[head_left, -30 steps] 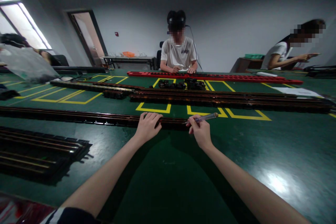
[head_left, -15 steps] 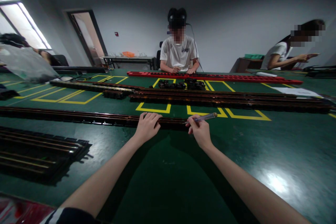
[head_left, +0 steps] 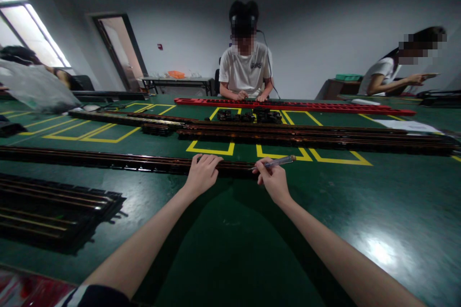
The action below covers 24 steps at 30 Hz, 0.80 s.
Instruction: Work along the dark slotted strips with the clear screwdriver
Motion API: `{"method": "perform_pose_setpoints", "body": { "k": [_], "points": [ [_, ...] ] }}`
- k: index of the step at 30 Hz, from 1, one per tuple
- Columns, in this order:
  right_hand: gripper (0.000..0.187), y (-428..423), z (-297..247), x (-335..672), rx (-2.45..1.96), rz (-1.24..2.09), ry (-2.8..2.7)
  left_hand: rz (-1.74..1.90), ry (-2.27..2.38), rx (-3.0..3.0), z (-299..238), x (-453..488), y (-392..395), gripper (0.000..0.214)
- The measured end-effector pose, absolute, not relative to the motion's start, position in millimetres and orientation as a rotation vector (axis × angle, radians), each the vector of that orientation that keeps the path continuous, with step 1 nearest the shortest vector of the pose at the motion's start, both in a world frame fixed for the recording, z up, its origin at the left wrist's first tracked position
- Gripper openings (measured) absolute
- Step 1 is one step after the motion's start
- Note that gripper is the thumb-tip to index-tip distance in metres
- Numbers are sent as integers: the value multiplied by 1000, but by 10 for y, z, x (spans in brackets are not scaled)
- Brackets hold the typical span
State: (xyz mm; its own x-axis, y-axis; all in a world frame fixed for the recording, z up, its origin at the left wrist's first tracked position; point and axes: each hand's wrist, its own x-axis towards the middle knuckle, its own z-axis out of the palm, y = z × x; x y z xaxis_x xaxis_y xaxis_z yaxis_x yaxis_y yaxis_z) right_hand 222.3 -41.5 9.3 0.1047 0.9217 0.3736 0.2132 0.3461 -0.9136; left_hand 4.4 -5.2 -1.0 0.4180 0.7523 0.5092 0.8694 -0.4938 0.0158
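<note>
A long, narrow dark rail with copper-coloured strips [head_left: 144, 163] lies across the green table and ends near my right hand. My left hand [head_left: 203, 172] rests on it, fingers bent over its top and thumb at the near side. In my right hand [head_left: 273, 180] is a pen-like tool with a clear barrel [head_left: 283, 160], pinched between thumb and fingers. The tool is slanted, its thin tip down at the rail's right end. Whether the tip touches the rail I cannot tell.
Several similar rails [head_left: 317, 136] lie stacked beyond my hands, with small black parts [head_left: 248, 116] behind them. More rails [head_left: 54, 211] are at the near left. Across the table, a person works at a red rail fixture [head_left: 324, 106]. A plastic bag [head_left: 39, 88] sits far left.
My right hand and the pen-like tool have shifted very slightly left along the rail. My left hand has barely moved. The person opposite sits slightly higher.
</note>
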Motion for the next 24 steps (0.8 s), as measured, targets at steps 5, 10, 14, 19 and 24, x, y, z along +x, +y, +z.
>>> {"method": "perform_pose_setpoints", "body": {
  "k": [5, 10, 14, 19, 24],
  "points": [
    [45, -414, 98, 2224, -1122, 747, -1382, -655, -1408, -2418, -7, 42, -58, 44],
    [47, -413, 92, 2223, -1113, 756, -1372, -653, -1445, -2410, 5, 38, -57, 47],
    [45, -406, 70, 2227, -1105, 761, -1366, -663, -1454, -2424, -7, 15, -43, 48],
    [40, -389, 39, 2240, -1079, 747, -1345, -635, -1458, -2455, -6, -10, -33, 49],
    [36, -373, 19, 2239, -1072, 741, -1306, -603, -1472, -2480, 27, -14, -39, 48]
  ]
}}
